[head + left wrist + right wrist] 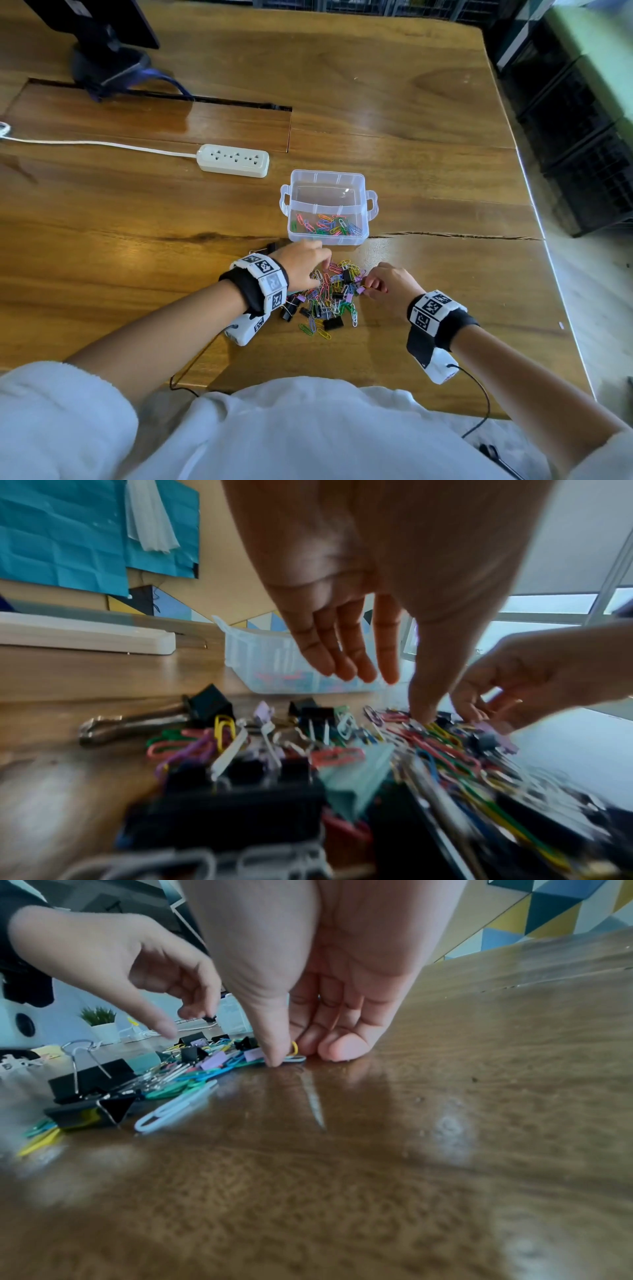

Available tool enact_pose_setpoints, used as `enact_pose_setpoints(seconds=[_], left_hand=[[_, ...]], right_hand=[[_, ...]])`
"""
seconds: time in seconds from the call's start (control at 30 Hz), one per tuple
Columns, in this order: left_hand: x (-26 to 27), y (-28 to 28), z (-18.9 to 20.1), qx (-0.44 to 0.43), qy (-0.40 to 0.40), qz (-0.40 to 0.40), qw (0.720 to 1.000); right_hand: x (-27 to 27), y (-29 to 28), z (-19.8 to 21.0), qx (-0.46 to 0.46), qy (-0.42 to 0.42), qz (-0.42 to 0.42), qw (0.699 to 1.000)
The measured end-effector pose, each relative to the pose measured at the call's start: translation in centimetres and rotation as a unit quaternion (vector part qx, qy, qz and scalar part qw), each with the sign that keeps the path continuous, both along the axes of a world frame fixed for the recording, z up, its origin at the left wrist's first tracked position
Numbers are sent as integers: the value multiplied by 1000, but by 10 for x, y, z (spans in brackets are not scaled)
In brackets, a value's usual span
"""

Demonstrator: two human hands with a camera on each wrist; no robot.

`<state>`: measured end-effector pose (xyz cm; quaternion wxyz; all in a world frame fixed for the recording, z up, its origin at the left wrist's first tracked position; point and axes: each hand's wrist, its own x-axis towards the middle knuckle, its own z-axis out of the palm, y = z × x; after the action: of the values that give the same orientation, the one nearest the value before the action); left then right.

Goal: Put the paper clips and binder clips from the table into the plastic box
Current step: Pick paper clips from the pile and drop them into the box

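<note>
- Nearest me, the heap of paper clips [330, 298] and binder clips [333, 323] lies on the table [428, 137], most of it not yet sorted.
- Right hand [390, 286] works the heap's right edge, thumb and curled fingers [337, 1045] pinching a clip against the wood; a yellow one shows between them.
- Left hand [303, 263] hovers over the heap's far left, fingers [342, 647] loosely spread, thumb down on the clips, holding nothing I can see.
- Just beyond, the plastic box [327, 178] stands open, coloured clips in its near compartment only.
- Gathering is under way, I'd say; next comes lifting the pinched clip clear and carrying it over the box's near wall.
</note>
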<state>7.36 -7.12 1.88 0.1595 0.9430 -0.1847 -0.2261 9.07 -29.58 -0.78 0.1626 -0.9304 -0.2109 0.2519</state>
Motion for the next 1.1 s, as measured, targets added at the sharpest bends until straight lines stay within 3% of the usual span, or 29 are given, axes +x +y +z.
enact_pose_setpoints(seconds=[0.13, 0.5, 1.1], left_hand=[[-16, -5, -10, 16, 24, 17, 999], [-30, -24, -26, -11, -2, 78, 997], [-17, -13, -18, -63, 60, 147, 985]], right_hand=[[-4, 3, 1, -24, 10, 19, 999], [-8, 4, 5, -27, -8, 21, 999], [17, 9, 16, -19, 1, -5, 1000]])
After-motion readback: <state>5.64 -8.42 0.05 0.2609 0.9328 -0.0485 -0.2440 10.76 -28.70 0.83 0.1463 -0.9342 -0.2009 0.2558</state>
